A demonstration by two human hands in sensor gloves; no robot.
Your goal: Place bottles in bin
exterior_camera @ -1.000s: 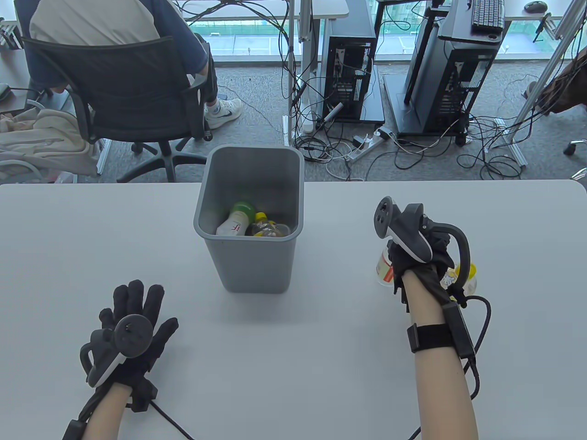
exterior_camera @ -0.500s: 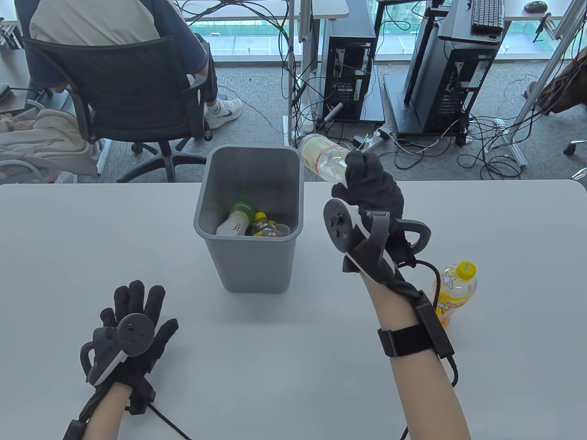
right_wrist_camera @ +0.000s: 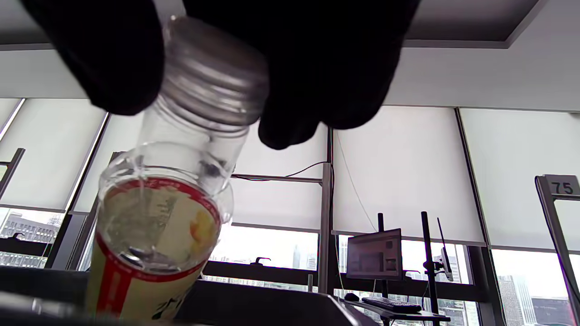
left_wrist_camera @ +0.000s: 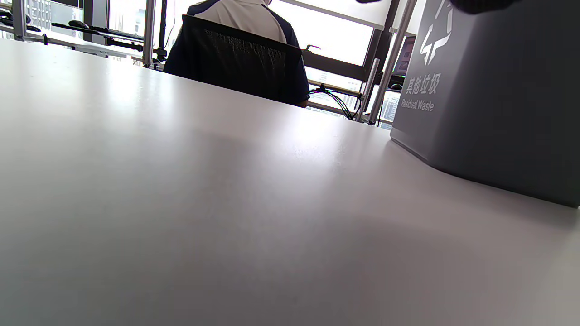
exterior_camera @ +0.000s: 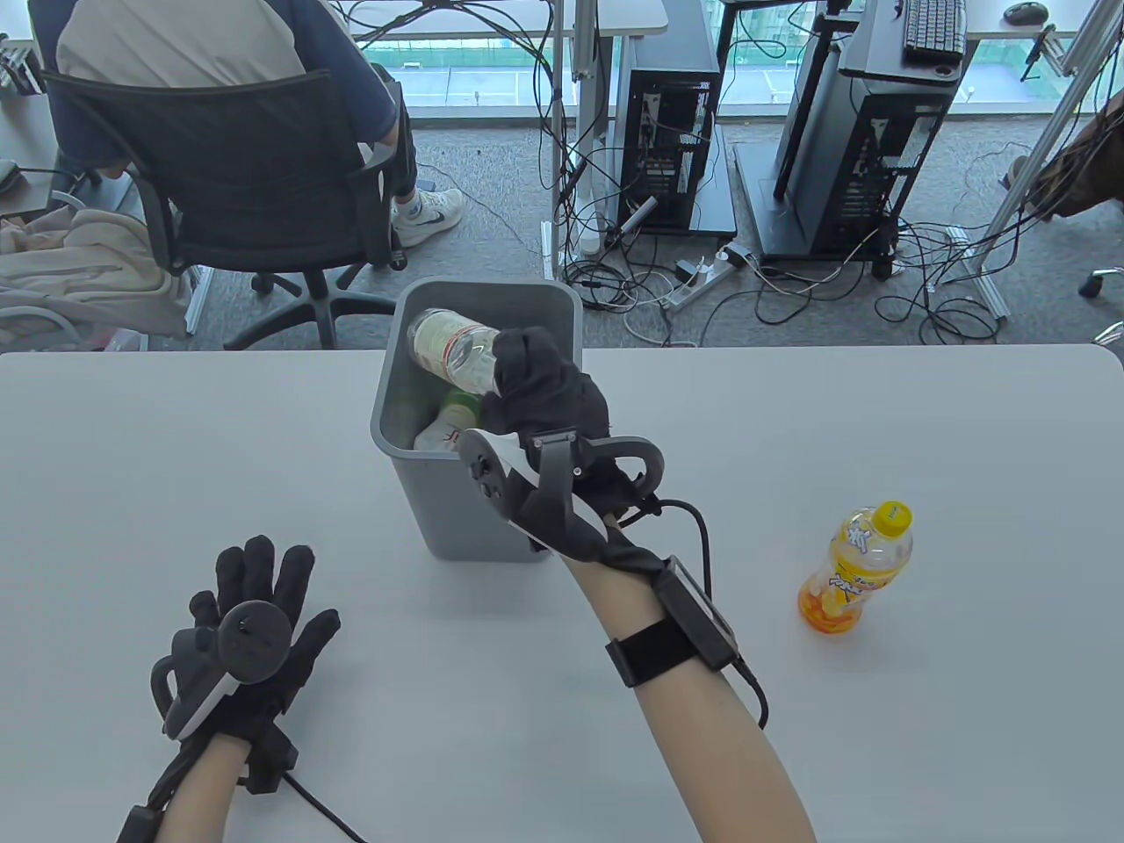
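Now the right hand (exterior_camera: 549, 391) holds a clear bottle (exterior_camera: 452, 347) tight by its cap end, over the open top of the gray bin (exterior_camera: 479, 509). This is the drop step, I think. Next, the fingers need to let go so it falls in. The left hand (exterior_camera: 250, 628) lies flat and spread on the table (exterior_camera: 878, 746). An orange bottle (exterior_camera: 853, 569) waits nearby.

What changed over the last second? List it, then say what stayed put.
The right hand took hold of the clear bottle at its cap end, lifted it off the table and carried it left, over the grey bin. That uncovered the orange bottle, which stayed upright. The left hand stayed flat on the table; the bin did not move.
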